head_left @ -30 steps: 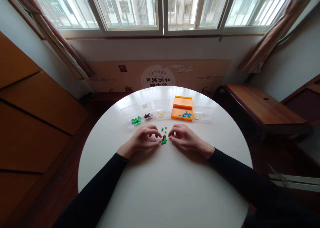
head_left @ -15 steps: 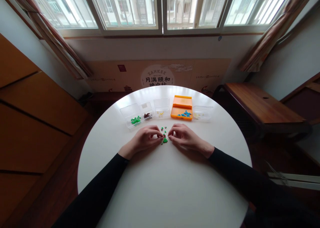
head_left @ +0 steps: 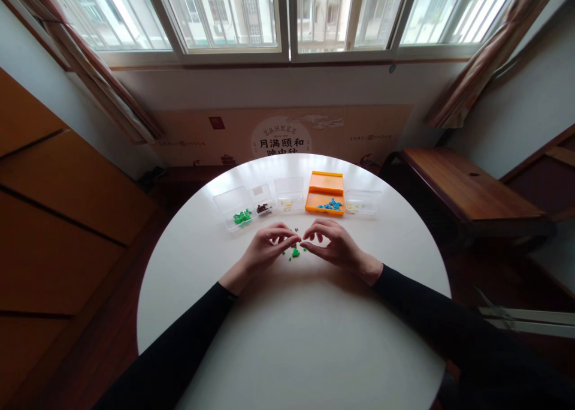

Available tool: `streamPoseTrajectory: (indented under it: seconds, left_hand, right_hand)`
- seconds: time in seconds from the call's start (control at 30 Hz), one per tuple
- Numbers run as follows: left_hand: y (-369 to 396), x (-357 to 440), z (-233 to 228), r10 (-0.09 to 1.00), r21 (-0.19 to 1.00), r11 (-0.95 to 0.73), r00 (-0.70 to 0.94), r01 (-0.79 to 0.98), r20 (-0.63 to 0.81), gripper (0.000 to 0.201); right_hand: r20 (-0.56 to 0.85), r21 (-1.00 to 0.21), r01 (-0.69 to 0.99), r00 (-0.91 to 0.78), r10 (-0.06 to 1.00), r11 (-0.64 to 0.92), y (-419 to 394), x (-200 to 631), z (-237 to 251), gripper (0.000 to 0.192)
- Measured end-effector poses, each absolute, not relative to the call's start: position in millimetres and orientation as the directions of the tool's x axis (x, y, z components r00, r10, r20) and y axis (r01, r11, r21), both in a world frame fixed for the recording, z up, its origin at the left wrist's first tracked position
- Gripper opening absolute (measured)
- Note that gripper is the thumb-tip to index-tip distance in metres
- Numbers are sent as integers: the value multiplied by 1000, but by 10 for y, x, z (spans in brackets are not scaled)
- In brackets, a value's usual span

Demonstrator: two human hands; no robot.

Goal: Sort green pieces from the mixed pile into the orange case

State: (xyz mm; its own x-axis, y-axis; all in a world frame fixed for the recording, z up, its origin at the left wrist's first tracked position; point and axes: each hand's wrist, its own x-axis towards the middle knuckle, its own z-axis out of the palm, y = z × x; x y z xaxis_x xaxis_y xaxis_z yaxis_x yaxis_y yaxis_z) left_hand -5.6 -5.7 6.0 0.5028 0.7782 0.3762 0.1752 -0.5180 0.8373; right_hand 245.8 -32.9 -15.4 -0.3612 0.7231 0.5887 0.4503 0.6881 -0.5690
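1. Over the middle of the round white table (head_left: 291, 350), the left hand (head_left: 265, 251) and right hand (head_left: 335, 245) meet fingertip to fingertip, both curled into a pinch. Whether a piece sits between the tips I cannot tell — it is too small to see.
2. Just below the fingertips lies a small green cluster (head_left: 295, 253) of tiny building pieces, with a few loose green bits beside it on the tabletop.
3. To my eye the step is joining or picking small pieces at the cluster; the next move calls for a fine, steady pinch, since the bits are light and would scatter easily.
4. Beyond the hands stands a row of shallow boxes: a clear box with green pieces (head_left: 236, 209), a smaller clear box with dark pieces (head_left: 262, 199), another clear box (head_left: 290, 194), an orange box (head_left: 327, 194) holding blue pieces — lid up — and one more clear box (head_left: 363, 201).
5. All look like hard, glossy plastic; the tabletop is smooth and matte.
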Motion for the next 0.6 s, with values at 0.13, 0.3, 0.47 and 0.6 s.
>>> streamPoseTrajectory:
  seconds: [0.13,0.3,0.47,0.6]
  left_hand:
    - [-72,-46,63,776,837,-518,510,177,372,31]
    - [-88,-41,86,772,829,-533,500,171,393,29]
    - [-94,-50,80,764,820,-549,496,164,413,27]
    - [-94,-54,60,758,802,-574,477,165,445,26]
  right_hand:
    - [604,-532,480,-361,710,697,-328,2452,-150,21]
    - [625,-512,477,-363,691,714,-338,2446,-133,19]
    - [627,-514,468,-367,687,719,-338,2445,-108,16]
    - [608,-526,479,-366,704,703,-329,2444,-130,13]
